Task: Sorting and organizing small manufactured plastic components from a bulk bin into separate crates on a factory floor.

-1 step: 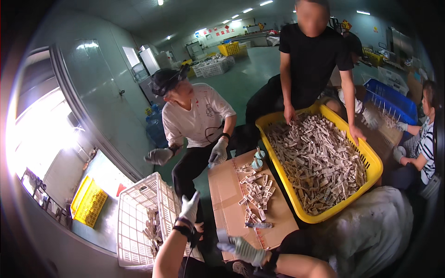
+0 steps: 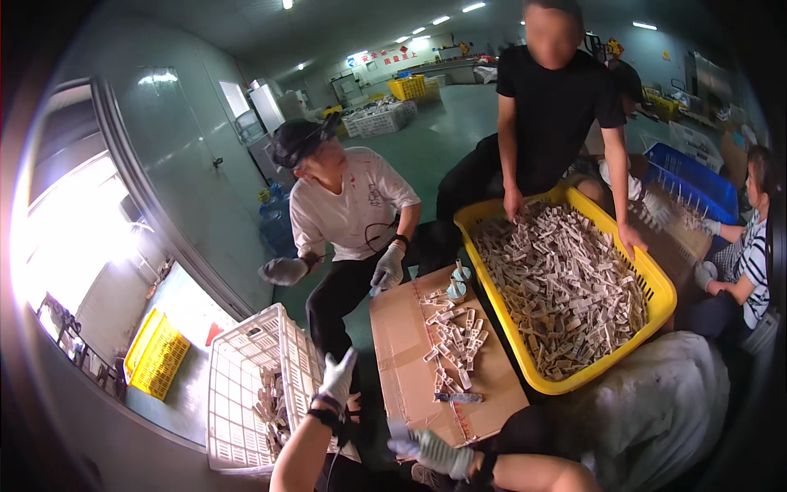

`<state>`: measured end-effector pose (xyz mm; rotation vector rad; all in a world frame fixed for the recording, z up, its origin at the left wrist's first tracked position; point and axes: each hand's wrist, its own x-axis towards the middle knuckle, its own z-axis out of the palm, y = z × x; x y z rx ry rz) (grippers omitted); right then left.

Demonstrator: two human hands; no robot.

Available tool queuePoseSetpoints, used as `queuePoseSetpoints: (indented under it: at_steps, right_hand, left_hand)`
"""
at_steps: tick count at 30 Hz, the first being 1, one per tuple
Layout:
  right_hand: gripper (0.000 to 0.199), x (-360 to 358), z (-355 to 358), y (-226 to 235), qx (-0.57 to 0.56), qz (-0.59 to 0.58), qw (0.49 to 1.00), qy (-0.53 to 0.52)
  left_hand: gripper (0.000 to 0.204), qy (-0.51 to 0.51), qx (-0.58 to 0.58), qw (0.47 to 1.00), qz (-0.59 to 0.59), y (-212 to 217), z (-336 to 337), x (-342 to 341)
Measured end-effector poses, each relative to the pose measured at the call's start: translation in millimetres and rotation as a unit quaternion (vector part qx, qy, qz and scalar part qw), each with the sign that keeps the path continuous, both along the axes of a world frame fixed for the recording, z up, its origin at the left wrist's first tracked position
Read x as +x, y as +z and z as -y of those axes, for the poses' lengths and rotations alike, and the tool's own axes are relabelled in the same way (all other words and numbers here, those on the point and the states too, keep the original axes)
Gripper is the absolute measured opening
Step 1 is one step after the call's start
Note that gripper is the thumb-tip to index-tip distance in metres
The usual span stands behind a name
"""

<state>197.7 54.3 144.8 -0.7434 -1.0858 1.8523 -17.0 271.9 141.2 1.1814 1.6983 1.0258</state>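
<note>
My left hand, in a pale glove, is raised beside the white plastic crate, fingers stretched and apart, holding nothing I can see. At the cardboard's near edge is my right hand in a grey-white glove. Its grey-blue finger ends are blurred, so whether it holds anything is unclear. Just beyond it, a dark narrow piece lies on the cardboard sheet. A loose pile of small pale clip-like pieces lies farther back, near pale blue-green cup-like items.
A yellow basket heaped with similar pieces stands right of the cardboard; a standing person's hands touch it. Opposite sits a co-worker with gloved hands. A whitish sack lies near right. A blue crate stands beyond, beside another worker.
My left hand has shifted slightly down and right, and my right hand slightly right. The whole view has moved a little. The pieces on the cardboard look unchanged.
</note>
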Motion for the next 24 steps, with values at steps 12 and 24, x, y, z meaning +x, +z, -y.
queuePoseSetpoints:
  at_steps: [12,24]
  right_hand:
    - [0.033,-48,86,-118,-0.131,0.055,0.989,-0.038]
    - [0.033,-62,101,-173,-0.123,0.112,0.985,-0.051]
  left_hand:
    - [0.057,-0.084,-0.144,0.92,0.355,-151,224,-10]
    - [0.045,0.01,-0.168,0.891,0.422,-179,238,-9]
